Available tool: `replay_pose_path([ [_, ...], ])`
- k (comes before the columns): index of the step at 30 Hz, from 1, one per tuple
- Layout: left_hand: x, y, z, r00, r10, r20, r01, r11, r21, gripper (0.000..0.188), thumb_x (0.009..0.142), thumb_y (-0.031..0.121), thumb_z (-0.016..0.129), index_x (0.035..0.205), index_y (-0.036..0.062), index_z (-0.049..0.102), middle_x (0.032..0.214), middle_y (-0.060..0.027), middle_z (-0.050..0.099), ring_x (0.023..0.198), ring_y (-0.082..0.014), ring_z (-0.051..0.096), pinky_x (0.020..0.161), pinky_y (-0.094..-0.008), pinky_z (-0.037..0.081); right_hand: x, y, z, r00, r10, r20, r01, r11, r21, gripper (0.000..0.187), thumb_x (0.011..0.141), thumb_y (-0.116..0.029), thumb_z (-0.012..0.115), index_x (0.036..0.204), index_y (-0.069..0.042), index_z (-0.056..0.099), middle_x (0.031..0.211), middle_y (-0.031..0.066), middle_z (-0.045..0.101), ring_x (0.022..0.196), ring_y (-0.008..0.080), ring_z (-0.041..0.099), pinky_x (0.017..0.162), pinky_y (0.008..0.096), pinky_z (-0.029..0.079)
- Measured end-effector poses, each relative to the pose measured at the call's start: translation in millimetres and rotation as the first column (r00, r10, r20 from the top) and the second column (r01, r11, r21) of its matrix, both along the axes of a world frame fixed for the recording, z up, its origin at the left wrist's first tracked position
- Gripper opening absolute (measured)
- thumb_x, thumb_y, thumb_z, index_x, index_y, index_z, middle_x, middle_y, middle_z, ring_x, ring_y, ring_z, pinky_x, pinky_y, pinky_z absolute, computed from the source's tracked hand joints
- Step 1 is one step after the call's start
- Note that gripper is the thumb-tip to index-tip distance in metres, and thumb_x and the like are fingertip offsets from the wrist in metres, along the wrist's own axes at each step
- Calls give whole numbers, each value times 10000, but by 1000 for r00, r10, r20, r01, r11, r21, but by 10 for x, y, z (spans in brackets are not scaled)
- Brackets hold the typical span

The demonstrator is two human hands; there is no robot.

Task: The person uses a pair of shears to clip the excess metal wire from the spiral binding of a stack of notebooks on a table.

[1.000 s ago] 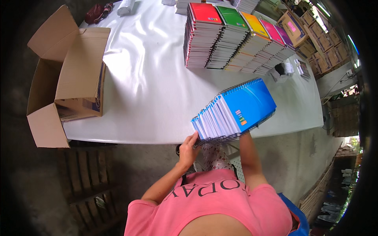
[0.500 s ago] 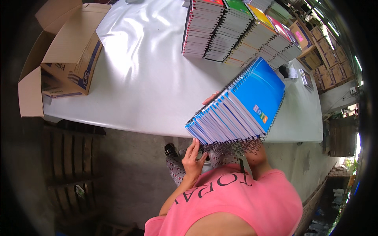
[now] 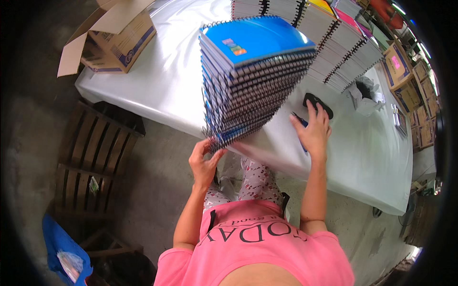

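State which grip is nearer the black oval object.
Right. The right grip is at the black oval object, seemingly touching it; the left grip is farther left, at the bottom of the blue notebook stack.

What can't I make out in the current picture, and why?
Head view: inside of the cardboard box, hidden by its flaps and walls.
Head view: full shape of the black thing, partly covered by the right hand.
Head view: far side of the blue notebooks, hidden by the stack itself.
Head view: covers of the left rear notebooks, cut off by the upper edge.

Carton (image 3: pixel 114 45), slatted rack (image 3: pixel 90 172), perhaps blue bag (image 3: pixel 54 241)
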State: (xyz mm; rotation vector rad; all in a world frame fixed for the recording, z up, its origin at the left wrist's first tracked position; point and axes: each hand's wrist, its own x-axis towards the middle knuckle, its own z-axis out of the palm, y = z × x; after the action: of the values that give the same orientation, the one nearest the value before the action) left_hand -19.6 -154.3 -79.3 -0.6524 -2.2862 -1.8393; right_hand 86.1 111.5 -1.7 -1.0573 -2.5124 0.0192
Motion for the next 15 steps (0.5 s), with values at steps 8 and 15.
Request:
replay_pose_path([
  [8, 68, 70, -48, 991, -27, 132, 16, 996, 84, 182, 886, 131, 645, 975, -22, 605, 790, -12, 632, 689, -58, 552, 630, -205, 458, 424, -54, -587, 978, 207, 10, -207, 978, 12, 464, 925, -425, 479, 1314, -173, 489, 1238, 147, 494, 1133, 326, 455, 964, 481, 355],
  [15, -30, 40, -201, 939, -222, 262, 148, 950, 274, 205, 938, 198, 577, 1014, 9, 554, 663, 3, 563, 558, -50, 471, 505, -199, 387, 477, -1226, -330, 798, 503, -331, -582, 787, -207, 417, 821, -253, 647, 1218, -164, 555, 1028, 115, 513, 922, 314, 540, 806, 460, 443],
])
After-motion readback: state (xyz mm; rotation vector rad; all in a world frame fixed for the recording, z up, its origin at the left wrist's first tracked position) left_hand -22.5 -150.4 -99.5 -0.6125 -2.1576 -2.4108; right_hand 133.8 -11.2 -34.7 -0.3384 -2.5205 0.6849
